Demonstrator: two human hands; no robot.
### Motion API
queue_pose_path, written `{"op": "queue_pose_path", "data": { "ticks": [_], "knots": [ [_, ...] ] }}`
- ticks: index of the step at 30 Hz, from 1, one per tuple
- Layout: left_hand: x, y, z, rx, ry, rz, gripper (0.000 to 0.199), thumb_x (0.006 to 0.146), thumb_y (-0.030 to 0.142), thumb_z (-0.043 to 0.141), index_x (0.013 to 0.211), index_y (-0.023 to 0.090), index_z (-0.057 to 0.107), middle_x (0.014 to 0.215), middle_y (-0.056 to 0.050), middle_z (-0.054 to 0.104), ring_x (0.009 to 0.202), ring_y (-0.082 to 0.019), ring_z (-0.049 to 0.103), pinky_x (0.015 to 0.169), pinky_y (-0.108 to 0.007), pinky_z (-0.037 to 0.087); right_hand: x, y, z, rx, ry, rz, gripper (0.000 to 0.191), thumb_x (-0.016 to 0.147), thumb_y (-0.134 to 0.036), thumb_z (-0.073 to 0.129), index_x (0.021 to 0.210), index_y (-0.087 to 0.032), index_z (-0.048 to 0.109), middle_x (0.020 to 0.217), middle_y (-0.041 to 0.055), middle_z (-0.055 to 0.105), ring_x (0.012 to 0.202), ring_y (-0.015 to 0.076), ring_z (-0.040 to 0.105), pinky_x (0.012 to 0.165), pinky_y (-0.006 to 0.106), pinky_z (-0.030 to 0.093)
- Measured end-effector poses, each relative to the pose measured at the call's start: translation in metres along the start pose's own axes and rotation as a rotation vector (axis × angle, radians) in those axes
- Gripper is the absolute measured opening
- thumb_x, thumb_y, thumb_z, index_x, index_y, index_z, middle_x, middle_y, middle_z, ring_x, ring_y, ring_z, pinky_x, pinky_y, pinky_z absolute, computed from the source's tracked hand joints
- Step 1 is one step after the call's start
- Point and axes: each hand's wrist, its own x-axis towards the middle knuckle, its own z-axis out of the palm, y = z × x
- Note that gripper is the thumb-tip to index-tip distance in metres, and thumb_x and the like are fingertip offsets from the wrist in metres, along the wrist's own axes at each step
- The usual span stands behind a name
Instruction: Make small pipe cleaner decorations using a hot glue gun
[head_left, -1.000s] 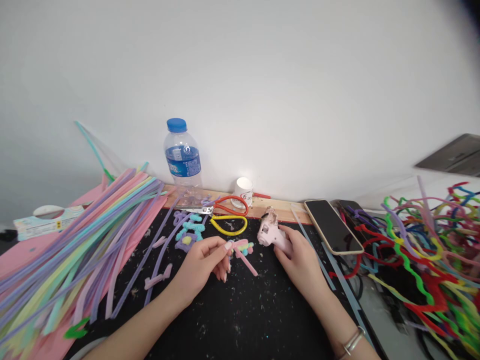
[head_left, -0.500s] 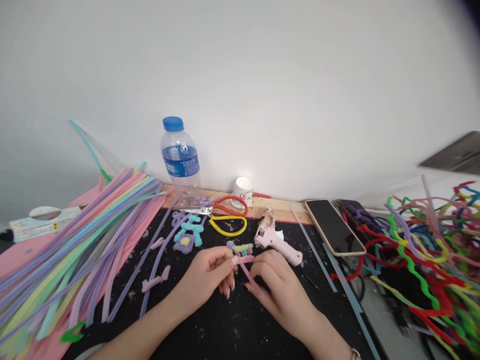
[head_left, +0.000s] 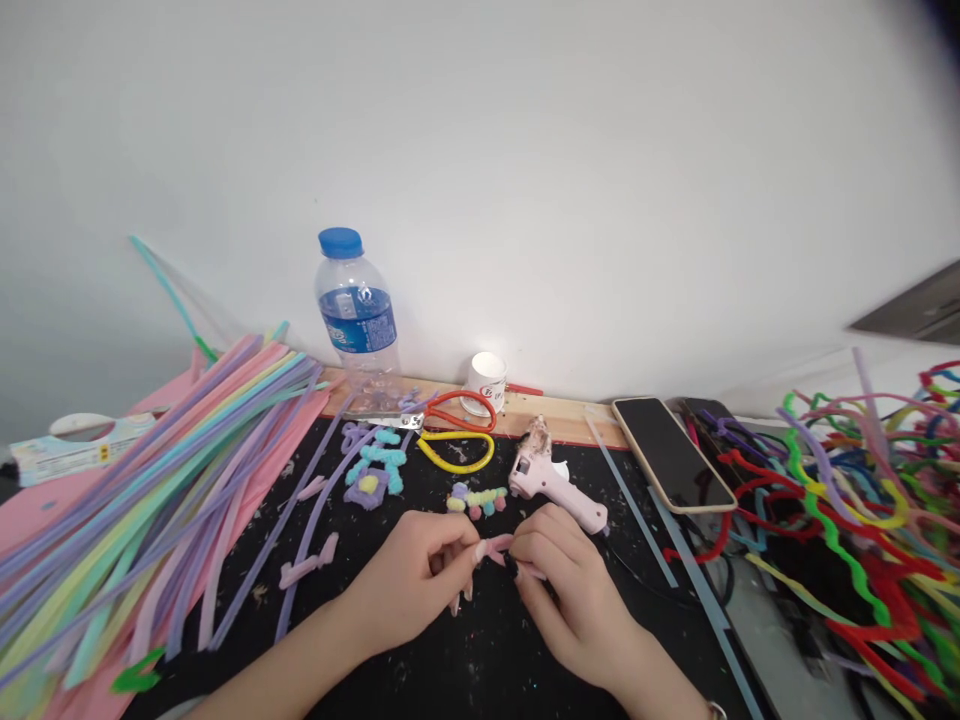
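The pink strip (head_left: pixel 496 548) spans the gap between the 2 hands, its long axis running side to side, neither hand nearer. The left hand (head_left: pixel 416 578) pinches 1 side; the right hand (head_left: pixel 570 590) grasps the other.

Left hand (head_left: pixel 416 580): bare, with long nails (head_left: pixel 481 552). Left forearm (head_left: pixel 315 650): uncovered as far as visible. Right hand (head_left: pixel 570 600): bare. Right forearm (head_left: pixel 645 665): uncovered, wearing one narrow, silver-coloured, metallic-looking bracelet (head_left: pixel 718 711), curved in outline, largely cropped by the lower edge
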Motion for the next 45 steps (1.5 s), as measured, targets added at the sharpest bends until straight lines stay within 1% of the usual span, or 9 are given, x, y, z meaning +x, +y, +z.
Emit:
{"op": "queue_pose_path", "data": {
  "ticks": [3,7,12,20,23,26,32,45],
  "knots": [
    [-0.0006,0.0008,-0.0010,0.083,-0.023,0.034,0.025,0.086,0.026,0.045,0.064,0.017,0.053,0.057,0.001,0.057,0.048,-0.012,0.056,0.050,-0.020,0.042,-0.0004,0.0010,0.0007,0.020,0.007,0.028,0.015,0.086,-0.010,0.039,0.085,-0.017,0.053,0.077,0.0059,0.054,0.073,0.0195,0.047,0.065,0.034,0.039],
    [-0.0022,0.0003,-0.0012,0.177,-0.041,0.085,0.027,0.088,0.024,0.043,0.064,0.017,0.054,0.057,0.001,0.058,0.050,-0.011,0.055,0.051,-0.020,0.040,0.0006,0.0019,0.0010,0.048,0.031,0.056,0.015,0.087,-0.011,0.039,0.078,-0.018,0.049,0.073,0.0042,0.051,0.070,0.0182,0.045,0.062,0.032,0.037],
    [-0.0044,-0.0003,-0.0015,0.231,-0.080,0.117,0.027,0.089,0.023,0.042,0.064,0.017,0.053,0.059,0.001,0.058,0.052,-0.011,0.054,0.051,-0.018,0.038,0.0011,0.0038,0.0012,0.066,0.047,0.076,0.016,0.088,-0.012,0.039,0.075,-0.019,0.045,0.072,0.0030,0.049,0.068,0.0172,0.044,0.060,0.030,0.035],
    [-0.0041,-0.0008,-0.0033,0.254,-0.131,0.179,0.026,0.089,0.017,0.041,0.067,0.016,0.054,0.062,0.003,0.059,0.052,-0.008,0.054,0.057,-0.017,0.039,0.0016,0.0062,0.0018,0.093,0.071,0.110,0.017,0.088,-0.013,0.040,0.073,-0.018,0.043,0.071,0.0022,0.048,0.069,0.0167,0.045,0.061,0.029,0.035],
    [-0.0039,-0.0008,-0.0032,0.253,-0.150,0.181,0.027,0.090,0.016,0.040,0.067,0.016,0.055,0.062,0.004,0.058,0.054,-0.008,0.054,0.060,-0.017,0.040,0.0017,0.0067,0.0020,0.111,0.068,0.137,0.016,0.088,-0.012,0.041,0.074,-0.018,0.044,0.072,0.0020,0.048,0.070,0.0166,0.046,0.062,0.028,0.036],
    [-0.0042,-0.0008,-0.0028,0.232,-0.166,0.178,0.029,0.091,0.016,0.038,0.068,0.016,0.055,0.063,0.004,0.057,0.053,-0.007,0.054,0.060,-0.016,0.040,0.0012,0.0068,0.0018,0.127,0.061,0.167,0.016,0.088,-0.013,0.041,0.073,-0.018,0.045,0.071,0.0017,0.048,0.070,0.0163,0.046,0.062,0.028,0.036],
    [-0.0049,-0.0006,-0.0020,0.187,-0.168,0.170,0.032,0.093,0.021,0.036,0.067,0.016,0.055,0.061,0.004,0.053,0.048,-0.006,0.051,0.058,-0.017,0.041,0.0023,0.0076,0.0020,0.152,0.050,0.213,0.019,0.089,-0.014,0.041,0.071,-0.018,0.045,0.070,0.0009,0.047,0.068,0.0151,0.046,0.061,0.026,0.035],
    [-0.0032,0.0011,-0.0034,0.176,-0.153,0.185,0.031,0.091,0.019,0.038,0.066,0.016,0.057,0.056,0.005,0.050,0.049,-0.007,0.051,0.061,-0.017,0.040,0.0054,0.0074,0.0031,0.191,0.017,0.264,0.023,0.089,-0.014,0.042,0.067,-0.018,0.045,0.066,-0.0010,0.047,0.061,0.0126,0.045,0.056,0.024,0.034]
  ]
}}
